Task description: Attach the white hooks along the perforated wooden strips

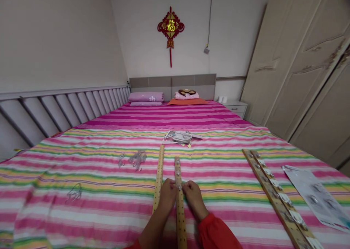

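Two perforated wooden strips lie lengthwise on the striped bedspread in front of me. My left hand (167, 195) and my right hand (193, 195) both pinch the right-hand strip (180, 212) from either side at a small shiny clip (179, 186). Other small metal pieces sit higher on that strip. The left-hand strip (159, 176) lies bare beside my left hand. Both hands have their fingers closed around the strip; a red sleeve covers my right forearm.
Two more strips fitted with clear clips (276, 190) lie at the right, next to a plastic packet (314, 198). Loose clear clips (135, 158) and an opened packet (180, 136) lie farther up the bed. Pillows (146, 97) at the headboard, a wardrobe (306, 77) at right.
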### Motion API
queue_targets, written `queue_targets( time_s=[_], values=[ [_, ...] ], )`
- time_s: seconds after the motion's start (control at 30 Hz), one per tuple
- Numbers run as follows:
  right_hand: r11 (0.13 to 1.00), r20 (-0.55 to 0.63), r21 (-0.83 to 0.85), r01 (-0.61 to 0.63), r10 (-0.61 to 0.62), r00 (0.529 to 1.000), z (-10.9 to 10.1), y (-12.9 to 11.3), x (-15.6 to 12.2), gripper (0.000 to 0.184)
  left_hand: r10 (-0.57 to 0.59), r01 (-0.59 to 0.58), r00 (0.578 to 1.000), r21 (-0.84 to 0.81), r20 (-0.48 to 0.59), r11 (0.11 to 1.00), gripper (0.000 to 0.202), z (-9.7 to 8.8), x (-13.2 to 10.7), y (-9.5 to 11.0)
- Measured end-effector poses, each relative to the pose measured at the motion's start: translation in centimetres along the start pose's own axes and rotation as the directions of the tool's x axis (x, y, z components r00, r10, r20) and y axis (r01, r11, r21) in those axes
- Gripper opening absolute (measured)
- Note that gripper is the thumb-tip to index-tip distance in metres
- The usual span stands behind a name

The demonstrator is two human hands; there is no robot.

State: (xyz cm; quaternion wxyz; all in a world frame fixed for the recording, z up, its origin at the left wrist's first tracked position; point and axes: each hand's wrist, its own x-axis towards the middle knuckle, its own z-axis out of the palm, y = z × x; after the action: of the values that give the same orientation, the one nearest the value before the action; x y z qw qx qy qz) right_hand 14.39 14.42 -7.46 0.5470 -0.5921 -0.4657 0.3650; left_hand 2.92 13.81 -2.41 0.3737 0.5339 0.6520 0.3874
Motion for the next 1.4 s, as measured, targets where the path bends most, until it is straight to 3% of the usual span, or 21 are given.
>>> queue_targets(
  time_s=[0.33,0.77,0.97,1.1,1.3,1.4],
  values=[
    [0.999,0.001,0.012,0.043,-0.043,0.999,0.0,0.5,-0.4,0.019,0.091,-0.091,0.996,-0.001,0.006,0.996,0.016,-0.2,-0.9,0.3],
    [0.998,-0.015,-0.005,0.069,-0.069,0.998,0.2,0.7,-0.3,0.021,0.291,-0.296,0.955,0.115,0.058,0.948,0.035,-0.1,-0.4,-1.6],
    [0.998,-0.012,-0.013,0.062,-0.062,0.998,0.3,1.0,-0.1,0.02,0.185,-0.19,0.976,0.032,0.11,0.981,0.038,-0.1,-0.3,-0.7],
    [0.998,0.005,-0.001,0.061,-0.061,0.998,0.0,0.4,-0.4,0.019,0.107,-0.111,0.991,0.041,0.086,0.993,0.042,-0.1,-0.3,-0.3],
    [0.996,0.048,0.068,0.053,-0.056,0.997,-0.5,-0.7,-1.0,0.023,0.135,-0.142,0.979,0.042,0.151,0.989,0.036,-0.5,-0.8,-0.3],
    [0.988,0.042,0.148,0.037,-0.044,0.998,-0.7,-0.8,-1.2,0.027,0.14,-0.145,0.983,0.031,0.118,0.989,0.037,-2.1,-0.4,-0.2]
  ],
)
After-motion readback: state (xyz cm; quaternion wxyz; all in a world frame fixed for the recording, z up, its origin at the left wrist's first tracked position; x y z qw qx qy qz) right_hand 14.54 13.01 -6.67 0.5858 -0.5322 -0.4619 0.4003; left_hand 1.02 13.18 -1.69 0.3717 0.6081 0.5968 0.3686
